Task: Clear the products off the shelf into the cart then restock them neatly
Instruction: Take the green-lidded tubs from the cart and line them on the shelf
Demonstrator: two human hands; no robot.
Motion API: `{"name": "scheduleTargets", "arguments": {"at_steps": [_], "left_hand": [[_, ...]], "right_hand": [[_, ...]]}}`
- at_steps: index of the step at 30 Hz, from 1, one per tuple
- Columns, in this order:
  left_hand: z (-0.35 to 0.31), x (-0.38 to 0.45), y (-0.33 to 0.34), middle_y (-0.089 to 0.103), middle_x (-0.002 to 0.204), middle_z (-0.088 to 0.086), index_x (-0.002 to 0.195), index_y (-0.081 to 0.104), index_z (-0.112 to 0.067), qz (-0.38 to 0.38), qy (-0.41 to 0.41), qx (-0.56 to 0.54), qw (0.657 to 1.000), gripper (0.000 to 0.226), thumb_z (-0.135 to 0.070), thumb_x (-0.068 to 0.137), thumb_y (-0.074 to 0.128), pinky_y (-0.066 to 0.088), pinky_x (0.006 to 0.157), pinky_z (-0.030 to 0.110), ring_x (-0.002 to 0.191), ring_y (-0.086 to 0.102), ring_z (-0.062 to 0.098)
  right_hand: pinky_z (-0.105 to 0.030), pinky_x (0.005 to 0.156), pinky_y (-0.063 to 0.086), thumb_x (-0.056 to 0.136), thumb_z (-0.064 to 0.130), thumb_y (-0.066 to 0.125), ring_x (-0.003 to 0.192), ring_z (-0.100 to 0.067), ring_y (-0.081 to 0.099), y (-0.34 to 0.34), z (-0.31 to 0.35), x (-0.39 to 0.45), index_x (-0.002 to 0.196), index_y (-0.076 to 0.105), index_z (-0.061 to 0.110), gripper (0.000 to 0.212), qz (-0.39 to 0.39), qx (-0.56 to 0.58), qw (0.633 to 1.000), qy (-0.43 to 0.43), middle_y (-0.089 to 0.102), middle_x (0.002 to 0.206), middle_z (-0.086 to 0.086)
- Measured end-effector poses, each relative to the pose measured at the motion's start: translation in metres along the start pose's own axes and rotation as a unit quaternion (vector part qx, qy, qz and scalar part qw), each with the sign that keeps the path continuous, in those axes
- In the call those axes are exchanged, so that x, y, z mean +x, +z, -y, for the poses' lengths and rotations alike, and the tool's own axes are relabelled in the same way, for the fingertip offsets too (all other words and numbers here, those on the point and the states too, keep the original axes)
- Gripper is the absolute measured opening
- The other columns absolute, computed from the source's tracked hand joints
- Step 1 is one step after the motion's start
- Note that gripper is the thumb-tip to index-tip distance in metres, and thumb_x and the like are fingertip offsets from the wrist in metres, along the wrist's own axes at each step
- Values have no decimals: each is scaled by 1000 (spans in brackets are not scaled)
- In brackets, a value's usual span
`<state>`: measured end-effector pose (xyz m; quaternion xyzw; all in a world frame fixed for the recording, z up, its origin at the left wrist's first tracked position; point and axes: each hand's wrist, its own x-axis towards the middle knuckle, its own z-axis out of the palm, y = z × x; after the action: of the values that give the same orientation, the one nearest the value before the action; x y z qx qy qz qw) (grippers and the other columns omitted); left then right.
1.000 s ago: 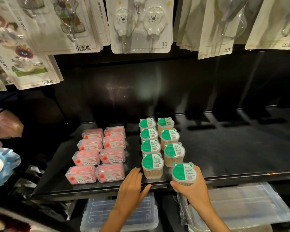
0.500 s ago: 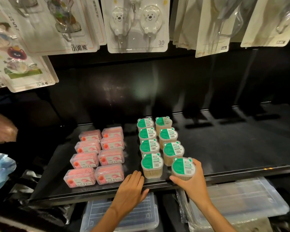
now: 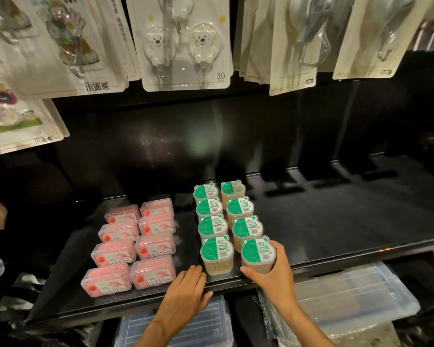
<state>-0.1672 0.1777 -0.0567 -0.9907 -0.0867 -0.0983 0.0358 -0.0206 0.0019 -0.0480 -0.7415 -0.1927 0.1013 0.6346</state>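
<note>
On the black shelf [image 3: 336, 221] stand two rows of green-lidded toothpick tubs [image 3: 212, 221] and, left of them, two rows of pink dental floss boxes [image 3: 135, 246]. My right hand [image 3: 276, 274] grips the frontmost tub of the right row [image 3: 258, 251], which sits on the shelf near its front edge. My left hand [image 3: 186, 291] rests flat with straight fingers on the shelf's front edge, just left of the front tub of the left row [image 3: 217, 255].
Carded hook packs [image 3: 186, 46] hang above the shelf. Clear plastic lidded bins [image 3: 348, 296] sit below the shelf, under my arms. The right half of the shelf is bare black surface. Bagged goods lie at the far left.
My right hand has carried the tub from beyond the shelf edge onto the shelf, setting it at the front of the right row. My left hand stayed at the shelf edge.
</note>
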Motion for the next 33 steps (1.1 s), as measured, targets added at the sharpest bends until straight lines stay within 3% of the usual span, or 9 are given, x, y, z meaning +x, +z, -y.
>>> {"name": "scheduleTargets", "arguments": {"at_steps": [4,12,16,21,23,25,30,33], "left_hand": [[-1,0,0,73,93,4,89,76,-14,4,-8,-4,1000,51,-46,78,38,58,73,30,82,71,17],[-2,2,0,73,92,3,89,76,-15,19,-16,-6,1000,52,-48,76,38,58,72,30,81,71,16],[-1,1,3,73,93,3,90,76,-16,9,-9,10,1000,43,-52,69,65,57,73,29,83,71,15],[-2,2,3,74,91,3,87,76,-16,2,-20,17,1000,53,-49,77,36,57,72,29,81,71,15],[-2,3,3,74,91,2,87,76,-17,5,-12,13,1000,48,-50,76,44,57,72,29,81,71,15],[-1,4,4,74,90,1,86,76,-17,-10,1,16,1000,40,-52,70,65,57,71,28,80,71,14],[0,2,7,74,90,2,86,77,-16,-39,5,13,999,40,-52,67,72,58,71,29,80,71,15],[1,1,7,73,92,3,88,76,-16,-43,7,9,999,45,-53,74,54,57,73,28,82,71,15]], "right_hand": [[-19,84,50,54,20,92,107,-7,56,3,-1,7,115,43,36,80,-7,-12,1000,-15,57,116,5],[-21,89,49,58,20,90,109,-7,55,9,-1,20,122,43,27,80,-2,-13,1000,-25,56,119,5],[-11,85,47,58,18,90,108,-3,56,11,-1,20,123,44,22,80,-9,-8,1000,-26,56,118,6],[-16,86,49,58,19,90,109,-7,56,15,-2,19,122,44,24,79,-15,-1,1000,-24,56,118,4],[-13,85,50,59,19,90,109,-7,56,18,-1,19,121,44,24,78,-9,-3,1000,-24,56,118,4],[-11,84,49,60,18,90,109,-6,56,19,-2,19,121,44,24,77,-5,-4,1000,-25,56,118,4],[-23,89,52,59,22,90,110,-8,57,19,-2,19,124,44,22,80,-7,-3,1000,-25,56,119,4],[-28,92,52,58,22,90,110,-7,56,19,-1,20,124,44,23,80,-6,-3,1000,-22,56,119,5]]}}
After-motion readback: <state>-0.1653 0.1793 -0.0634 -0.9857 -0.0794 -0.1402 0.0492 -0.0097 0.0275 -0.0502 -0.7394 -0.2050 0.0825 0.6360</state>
